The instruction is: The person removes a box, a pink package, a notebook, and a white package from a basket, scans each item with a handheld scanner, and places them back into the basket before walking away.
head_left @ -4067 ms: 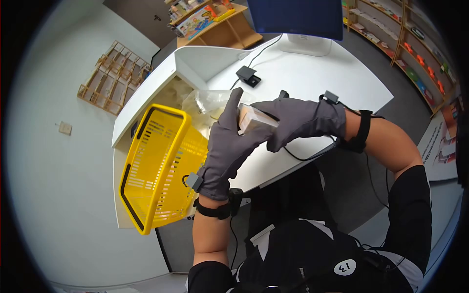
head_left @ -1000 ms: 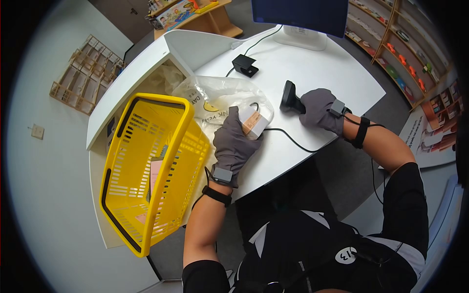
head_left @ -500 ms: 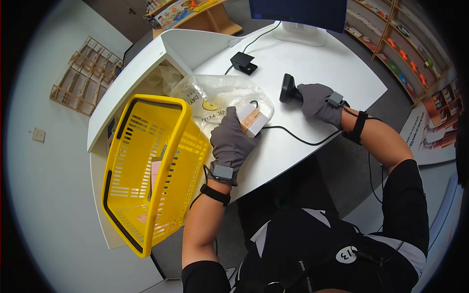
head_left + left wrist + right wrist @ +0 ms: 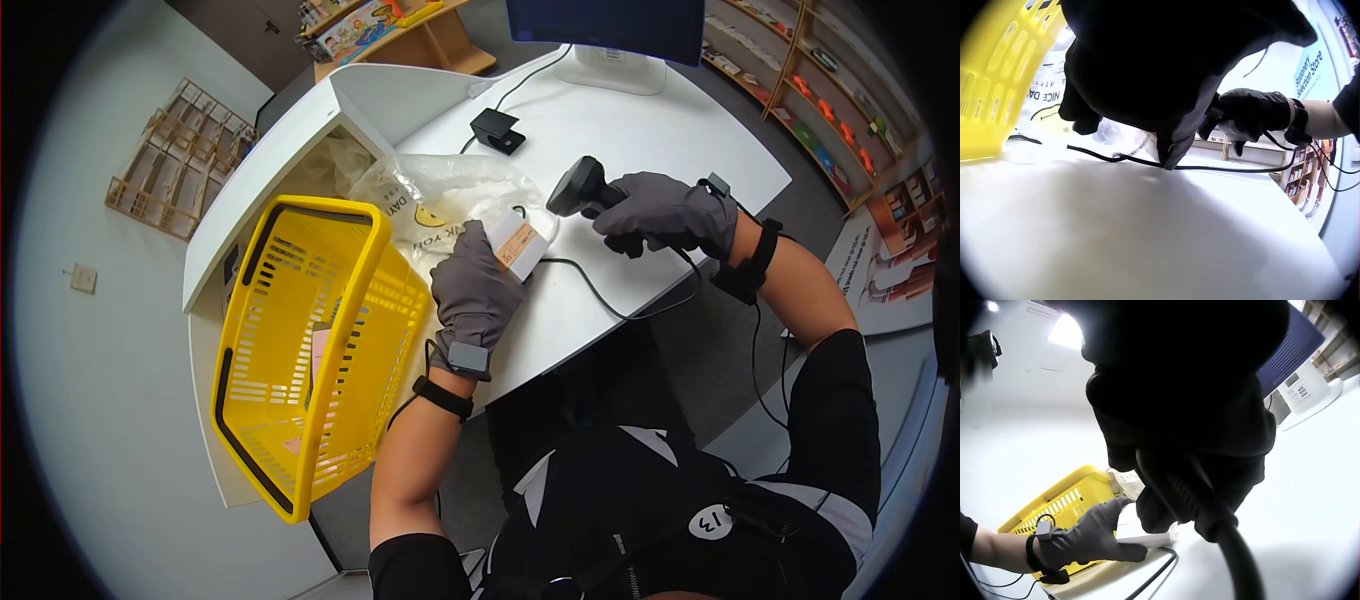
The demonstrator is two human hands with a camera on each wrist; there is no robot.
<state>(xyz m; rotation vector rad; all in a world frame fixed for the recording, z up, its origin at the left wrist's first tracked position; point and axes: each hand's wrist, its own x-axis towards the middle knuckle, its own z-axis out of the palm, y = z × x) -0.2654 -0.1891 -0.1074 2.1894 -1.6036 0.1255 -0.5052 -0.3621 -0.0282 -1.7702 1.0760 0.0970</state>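
My gloved left hand (image 4: 472,290) holds a small white box (image 4: 522,238) with a tan printed label, thumb along one side, over the white counter. To its right, my gloved right hand (image 4: 672,215) grips the handle of a black handheld barcode scanner (image 4: 578,187). The scanner's head points left toward the box, a short distance apart from it. From the handle, a black cable (image 4: 1238,565) runs down in the right wrist view. In that view the left hand (image 4: 1088,540) shows with the box (image 4: 1144,536) at its fingers.
A yellow shopping basket (image 4: 372,250) with a few flat items inside stands tilted at the left. Behind the box lies a clear plastic bag (image 4: 410,195) with a smiley print. A small black stand (image 4: 497,130) and a monitor (image 4: 607,30) are farther back on the counter (image 4: 690,140).
Both hands were together at the box; then the right hand was apart, holding the scanner. Since half a second ago it has turned, swinging the scanner's head toward the box. Left hand barely moved.
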